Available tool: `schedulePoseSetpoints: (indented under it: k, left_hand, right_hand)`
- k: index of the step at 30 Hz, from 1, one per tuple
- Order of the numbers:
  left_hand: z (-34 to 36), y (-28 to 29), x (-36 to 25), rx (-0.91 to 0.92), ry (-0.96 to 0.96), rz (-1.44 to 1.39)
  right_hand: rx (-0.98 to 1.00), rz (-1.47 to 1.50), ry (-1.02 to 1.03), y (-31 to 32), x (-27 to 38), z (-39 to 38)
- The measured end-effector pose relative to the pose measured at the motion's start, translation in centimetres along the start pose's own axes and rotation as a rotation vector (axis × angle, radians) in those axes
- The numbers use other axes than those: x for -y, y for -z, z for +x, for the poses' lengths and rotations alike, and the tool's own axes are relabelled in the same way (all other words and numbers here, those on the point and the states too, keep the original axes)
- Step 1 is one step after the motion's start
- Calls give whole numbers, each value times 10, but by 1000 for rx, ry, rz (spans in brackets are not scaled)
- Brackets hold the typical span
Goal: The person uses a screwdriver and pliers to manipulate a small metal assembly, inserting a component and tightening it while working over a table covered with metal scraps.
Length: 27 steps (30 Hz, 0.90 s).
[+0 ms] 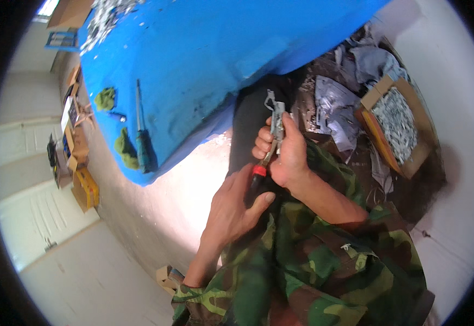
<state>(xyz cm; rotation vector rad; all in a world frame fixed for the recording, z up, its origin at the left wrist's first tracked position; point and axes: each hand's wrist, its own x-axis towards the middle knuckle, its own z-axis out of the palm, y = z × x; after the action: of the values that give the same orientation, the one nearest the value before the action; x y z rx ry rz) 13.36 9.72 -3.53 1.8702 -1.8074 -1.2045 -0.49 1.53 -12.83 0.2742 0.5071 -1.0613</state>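
Note:
My right hand [290,149] is closed around a small silvery metal part [278,120], long and narrow, with a thin bent piece [270,100] at its top end. Just below it, my left hand [230,204] curls round the handle of a hand tool with a red-and-black grip [258,171], its thumb standing apart. The tool's slim metal shank runs up to the part in my right hand; its tip is hidden there, so its exact kind cannot be told. Both hands are over my lap, in front of dark trousers [248,125] and camouflage clothing [324,261].
Ahead is a blue-covered table [193,70] with a long screwdriver [144,146], green cloth-like bundles [125,148] and scattered metal pieces [106,22]. At right, an open cardboard box [381,127] holds many small metal pieces beside grey plastic sheeting [334,111]. Boxes [86,187] line the left.

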Motion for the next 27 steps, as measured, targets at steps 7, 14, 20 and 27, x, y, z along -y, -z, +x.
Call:
schedulePoseSetpoints:
  k: [7,14,20,27]
  left_hand:
    - [-29,54,-29,-461,-716,329]
    - [-22,94,-94,-697,-1205,587]
    - [-30,96,-36,-812,-874,719]
    - [-44,90,-26,-342,-487,631]
  right_hand:
    - [-131,-10,-54,8,2,4]
    - [-101,-120,-58,15,21,21]
    - [-35,-62,-95,25,24,18]
    - [-25,-116,26,30,22,18]
